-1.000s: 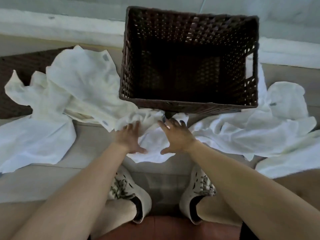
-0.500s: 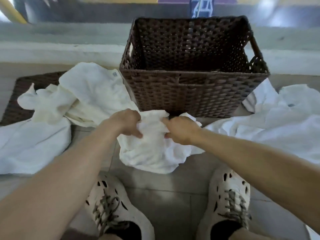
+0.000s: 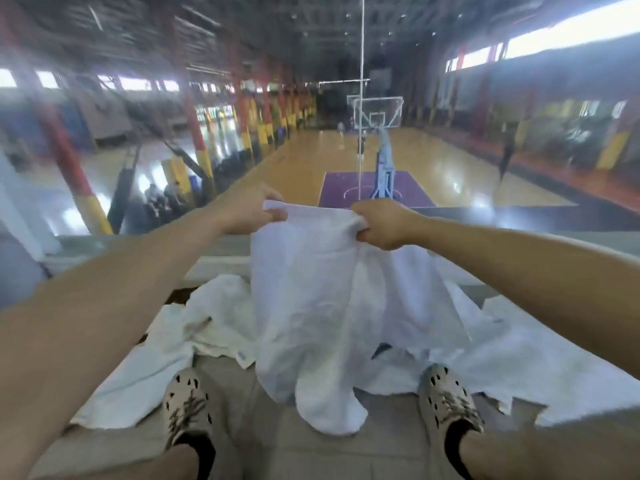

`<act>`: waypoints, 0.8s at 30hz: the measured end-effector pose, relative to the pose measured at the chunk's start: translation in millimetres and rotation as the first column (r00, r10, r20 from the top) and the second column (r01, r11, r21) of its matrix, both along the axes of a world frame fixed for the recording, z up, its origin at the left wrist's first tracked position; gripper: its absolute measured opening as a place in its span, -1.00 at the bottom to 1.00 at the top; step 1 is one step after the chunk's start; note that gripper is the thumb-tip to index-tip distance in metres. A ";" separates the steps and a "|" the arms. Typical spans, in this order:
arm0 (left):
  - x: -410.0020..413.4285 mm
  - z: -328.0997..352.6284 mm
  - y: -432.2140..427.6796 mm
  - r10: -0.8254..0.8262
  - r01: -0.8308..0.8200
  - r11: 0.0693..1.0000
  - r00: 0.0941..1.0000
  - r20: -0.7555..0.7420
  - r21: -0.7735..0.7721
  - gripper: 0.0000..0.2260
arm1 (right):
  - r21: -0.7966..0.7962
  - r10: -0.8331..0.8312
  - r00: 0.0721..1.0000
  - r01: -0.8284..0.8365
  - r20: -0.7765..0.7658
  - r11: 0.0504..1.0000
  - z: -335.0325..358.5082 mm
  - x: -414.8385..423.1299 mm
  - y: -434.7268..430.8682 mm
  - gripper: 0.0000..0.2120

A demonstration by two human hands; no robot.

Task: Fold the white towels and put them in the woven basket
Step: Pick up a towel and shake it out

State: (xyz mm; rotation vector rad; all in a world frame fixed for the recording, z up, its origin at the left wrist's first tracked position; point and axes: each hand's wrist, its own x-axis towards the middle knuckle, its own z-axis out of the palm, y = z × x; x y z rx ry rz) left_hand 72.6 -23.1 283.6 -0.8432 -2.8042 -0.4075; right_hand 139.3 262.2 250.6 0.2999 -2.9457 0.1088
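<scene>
While aloft between left hand [image 3: 250, 212] and right hand [image 3: 385, 226], towel [image 3: 329, 306] top edge

the held towel [image 3: 322, 306] hides the fingertips of our right hand [image 3: 381, 225] — the court [image 3: 311, 161] is blurry, and the floor towel [image 3: 554, 368] runs off the right edge.

Single view, head-worn, wide-angle. Aimed forward and somewhat down, out over a basketball court [image 3: 304, 161] well beyond and below. Very near to own forearms [image 3: 114, 299]; left hand [image 3: 251, 211] and right hand [image 3: 382, 225] at mid-frame, gripping a white towel [image 3: 311, 306] in centre; shoes [image 3: 188, 414] at bottom edge. Straight lines bowed toward margins.
</scene>
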 end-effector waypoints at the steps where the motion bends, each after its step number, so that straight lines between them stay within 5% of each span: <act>1: 0.9 15.6 -0.5 0.013 -0.011 0.999 0.999 -0.035 0.035 -0.69 | -0.012 -0.024 0.999 0.024 -0.029 1.000 15.8 0.1 1.0 -0.86; 5: -9.9 45.1 -4.6 0.139 -0.128 0.990 0.962 -0.237 0.060 -0.41 | -0.154 -0.067 0.998 0.065 -0.011 0.986 50.4 -7.1 4.1 -0.79; 8: -27.8 43.8 -5.7 0.155 -0.156 0.987 0.917 -0.367 0.029 -0.42 | -0.275 -0.084 0.994 0.102 0.076 0.956 56.1 -26.1 9.9 -0.69; 11: -43.8 44.3 -3.9 0.121 -0.080 0.987 0.938 -0.324 0.138 -0.34 | -0.346 -0.177 0.984 0.161 -0.013 0.924 62.4 -44.2 16.6 -0.50; 14: -45.5 30.1 -6.1 0.048 -0.013 0.966 0.991 -0.128 0.258 -0.35 | -0.285 -0.218 0.967 0.174 -0.129 0.943 43.6 -47.1 16.0 -0.60; 18: -32.8 -52.9 -12.6 -0.054 0.057 0.998 0.991 0.124 -0.023 -0.56 | -0.140 -0.216 0.975 0.220 0.048 0.965 -26.2 -26.7 16.0 -0.74; 21: -25.0 -93.0 -10.2 -0.008 0.008 1.000 0.995 0.102 -0.004 -0.48 | -0.213 -0.137 0.989 0.146 0.054 0.966 -53.9 -7.9 12.2 -0.70; 24: -25.2 -83.3 -8.7 0.171 -0.167 0.983 0.984 -0.052 0.079 -0.61 | -0.113 0.162 0.986 -0.165 -0.037 0.980 -59.6 15.6 -8.8 -0.60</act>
